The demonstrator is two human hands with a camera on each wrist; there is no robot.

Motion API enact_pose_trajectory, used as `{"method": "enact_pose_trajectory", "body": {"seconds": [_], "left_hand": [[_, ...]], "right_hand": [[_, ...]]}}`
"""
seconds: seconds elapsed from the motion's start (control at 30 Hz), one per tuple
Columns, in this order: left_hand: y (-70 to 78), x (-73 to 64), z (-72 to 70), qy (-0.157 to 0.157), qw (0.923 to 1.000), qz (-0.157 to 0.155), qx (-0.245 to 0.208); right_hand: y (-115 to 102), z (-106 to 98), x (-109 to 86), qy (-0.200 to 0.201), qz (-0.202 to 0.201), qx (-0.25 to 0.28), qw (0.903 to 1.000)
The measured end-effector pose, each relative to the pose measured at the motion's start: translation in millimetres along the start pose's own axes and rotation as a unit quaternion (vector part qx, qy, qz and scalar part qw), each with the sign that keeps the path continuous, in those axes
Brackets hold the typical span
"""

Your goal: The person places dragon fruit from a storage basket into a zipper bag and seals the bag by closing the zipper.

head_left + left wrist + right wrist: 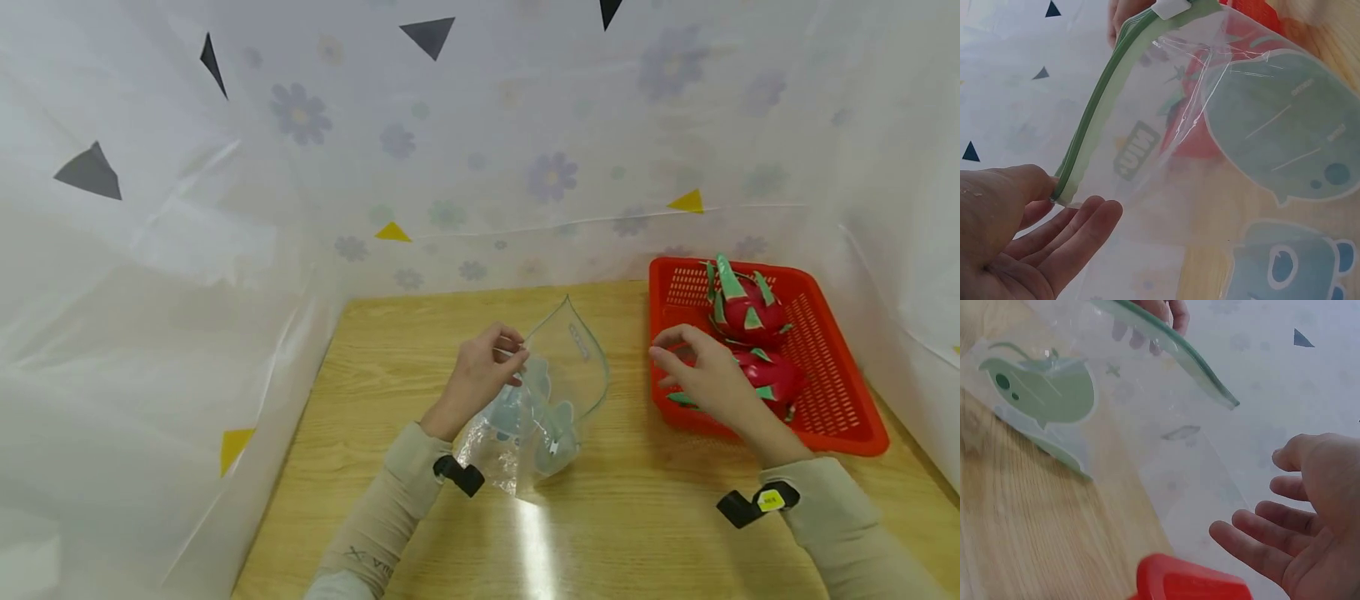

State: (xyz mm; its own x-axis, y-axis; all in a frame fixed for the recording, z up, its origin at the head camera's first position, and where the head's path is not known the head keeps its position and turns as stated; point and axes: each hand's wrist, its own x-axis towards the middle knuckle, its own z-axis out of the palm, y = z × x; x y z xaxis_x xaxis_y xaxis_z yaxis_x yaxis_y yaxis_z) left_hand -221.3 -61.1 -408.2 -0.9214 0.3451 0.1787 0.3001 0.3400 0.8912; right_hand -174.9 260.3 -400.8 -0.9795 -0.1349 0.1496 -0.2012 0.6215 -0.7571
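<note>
A clear zip bag (pixel 555 367) with a green seal edge and pale blue-green cartoon prints hangs over the middle of the table. My left hand (pixel 486 367) pinches one top corner of it between thumb and finger; the left wrist view shows this grip on the seal (pixel 1094 103). A white slider (pixel 1171 7) sits on that seal. My right hand (pixel 701 367) is apart from the bag, fingers loosely bent and holding nothing, over the near left side of the red basket (pixel 832 367). Inside the basket lie two dragon fruits, one behind (pixel 757 321) and one nearer (pixel 780 379), partly hidden by the hand.
The wooden table (pixel 360 383) runs up to white plastic sheeting (pixel 480 150) at the back and both sides, printed with flowers and triangles. The basket's raised rim stands at the table's right side.
</note>
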Motion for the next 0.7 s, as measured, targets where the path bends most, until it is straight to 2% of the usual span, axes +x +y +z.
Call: {"method": "enact_pose_trajectory", "body": {"seconds": [0.13, 0.23, 0.47, 0.6, 0.7], "left_hand": [[-0.3, 1.0, 1.4, -0.001, 1.0, -0.006, -0.002], [-0.5, 1.5, 1.8, -0.004, 1.0, -0.005, -0.005], [-1.5, 0.1, 1.9, -0.005, 1.0, -0.005, -0.005], [-1.2, 0.5, 2.6, -0.005, 1.0, -0.001, 0.002], [-0.4, 1.3, 3.3, -0.005, 1.0, 0.002, 0.005]], "right_hand": [[12.7, -20.4, -0.3, 0.033, -0.038, -0.107, 0.993], [24.4, -32.0, 1.3, 0.04, -0.048, -0.163, 0.9846], [46.6, -43.5, 5.6, -0.014, -0.032, -0.218, 0.9753], [55.8, -48.5, 5.3, -0.041, -0.048, -0.267, 0.9616], [62.5, -51.8, 3.2, -0.069, -0.047, -0.315, 0.9453]]}}
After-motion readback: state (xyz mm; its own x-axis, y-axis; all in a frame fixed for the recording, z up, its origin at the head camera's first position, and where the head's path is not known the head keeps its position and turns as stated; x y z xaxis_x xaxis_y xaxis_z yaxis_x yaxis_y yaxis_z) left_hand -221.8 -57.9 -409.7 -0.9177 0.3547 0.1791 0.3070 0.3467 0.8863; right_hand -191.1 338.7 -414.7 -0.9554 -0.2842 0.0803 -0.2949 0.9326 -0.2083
